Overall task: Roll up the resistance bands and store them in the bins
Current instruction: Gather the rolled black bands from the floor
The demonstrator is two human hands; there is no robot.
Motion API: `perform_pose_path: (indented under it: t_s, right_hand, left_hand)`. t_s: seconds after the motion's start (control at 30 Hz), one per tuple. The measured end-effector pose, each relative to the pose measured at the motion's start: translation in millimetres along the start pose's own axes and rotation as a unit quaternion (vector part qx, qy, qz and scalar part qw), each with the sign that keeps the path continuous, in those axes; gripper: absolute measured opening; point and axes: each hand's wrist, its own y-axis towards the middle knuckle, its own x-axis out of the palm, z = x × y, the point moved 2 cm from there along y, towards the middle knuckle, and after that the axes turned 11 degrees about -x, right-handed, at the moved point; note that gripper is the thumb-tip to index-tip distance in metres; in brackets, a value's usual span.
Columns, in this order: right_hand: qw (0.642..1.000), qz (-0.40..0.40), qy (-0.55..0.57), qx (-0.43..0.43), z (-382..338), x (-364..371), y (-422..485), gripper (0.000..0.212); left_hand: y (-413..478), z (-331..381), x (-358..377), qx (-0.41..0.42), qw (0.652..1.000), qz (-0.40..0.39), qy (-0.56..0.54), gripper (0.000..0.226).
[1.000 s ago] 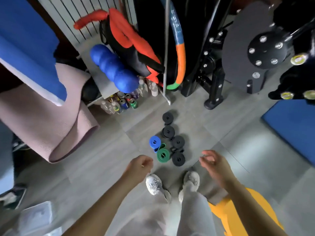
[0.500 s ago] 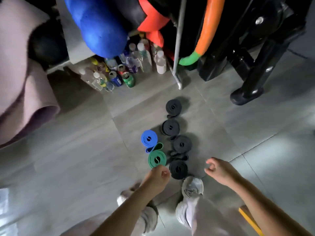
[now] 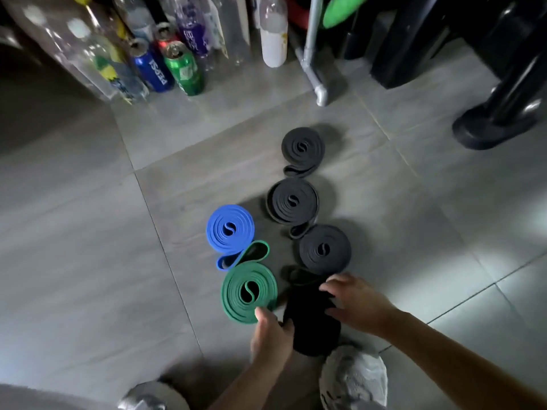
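Several rolled resistance bands lie on the grey tile floor. A blue roll (image 3: 230, 229) touches a green roll (image 3: 247, 291) just nearer to me. To their right, three black rolls (image 3: 302, 147) (image 3: 292, 201) (image 3: 324, 250) form a line. A fourth black roll (image 3: 310, 327) lies nearest my feet. My left hand (image 3: 270, 335) is at the green roll's near right edge, with one finger over the rim and the thumb in the gap beside the black roll. My right hand (image 3: 358, 303) grips the nearest black roll from the right, fingers curved over its top.
Bottles and cans (image 3: 183, 69) stand in a cluster at the far left. A grey metal rack leg (image 3: 313, 63) and a black machine foot (image 3: 497, 122) stand at the far right. My white shoe (image 3: 352, 377) is just behind the nearest black roll. No bin is in view.
I have bent down much closer to the floor. Both hands came forward from above my shoes: the left reached the green roll and the right reached the nearest black roll.
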Motion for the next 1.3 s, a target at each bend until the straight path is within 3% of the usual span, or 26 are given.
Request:
perform_pose_path:
  t_s: [0.17, 0.27, 0.37, 0.47, 0.6, 0.7, 0.77, 0.83, 0.93, 1.03, 1.17, 1.27, 1.3]
  right_hand:
    - [0.999, 0.033, -0.027, 0.015, 4, 12, -2, 0.051]
    - [0.995, 0.044, -0.092, -0.005, -4, 18, 1, 0.054]
    - [0.986, 0.055, -0.159, -0.015, -13, 25, 4, 0.052]
    - [0.983, 0.102, -0.151, 0.002, -15, 26, 3, 0.043]
    - [0.989, 0.104, -0.104, 0.021, -8, 33, -4, 0.043]
    - [0.987, 0.156, -0.015, 0.034, 4, 15, -4, 0.034]
    - [0.965, 0.237, 0.074, 0.09, 23, -4, -3, 0.025]
    - [0.932, 0.289, 0.136, 0.17, 46, -18, -1, 0.023]
    - [0.915, 0.225, 0.215, 0.258, 66, -16, 14, 0.04]
    - [0.857, 0.247, 0.354, 0.28, 61, -6, 30, 0.043]
    - [0.826, 0.325, 0.357, 0.29, 57, 13, 33, 0.041]
    - [0.773, 0.41, 0.4, 0.273, 55, 15, 28, 0.026]
    - [0.758, 0.433, 0.41, 0.263, 55, 13, 27, 0.025]
  left_hand:
    - [-14, -12, 12, 0.01, 0.989, 0.075, -0.124, 0.026]
    - [-15, -19, 29, -0.003, 0.982, 0.047, -0.184, 0.028]
    - [-6, -21, 42, -0.072, 0.971, 0.016, -0.226, 0.028]
    - [-5, -17, 44, -0.073, 0.964, 0.033, -0.253, 0.029]
    - [-12, -6, 31, -0.017, 0.993, -0.006, -0.113, 0.033]
    - [-16, 18, 10, 0.006, 0.994, -0.024, 0.109, 0.044]
    - [-15, 42, -8, 0.043, 0.978, 0.018, 0.203, 0.048]
    - [-7, 69, -21, 0.079, 0.969, 0.073, 0.221, 0.046]
    - [19, 109, -23, 0.126, 0.976, 0.08, 0.16, 0.042]
    - [38, 133, -14, 0.106, 0.988, 0.013, 0.115, 0.039]
    - [43, 136, -15, 0.096, 0.994, 0.007, 0.045, 0.041]
    - [34, 137, -19, 0.133, 0.991, 0.011, 0.02, 0.011]
    - [31, 137, -20, 0.139, 0.99, 0.008, 0.014, 0.011]
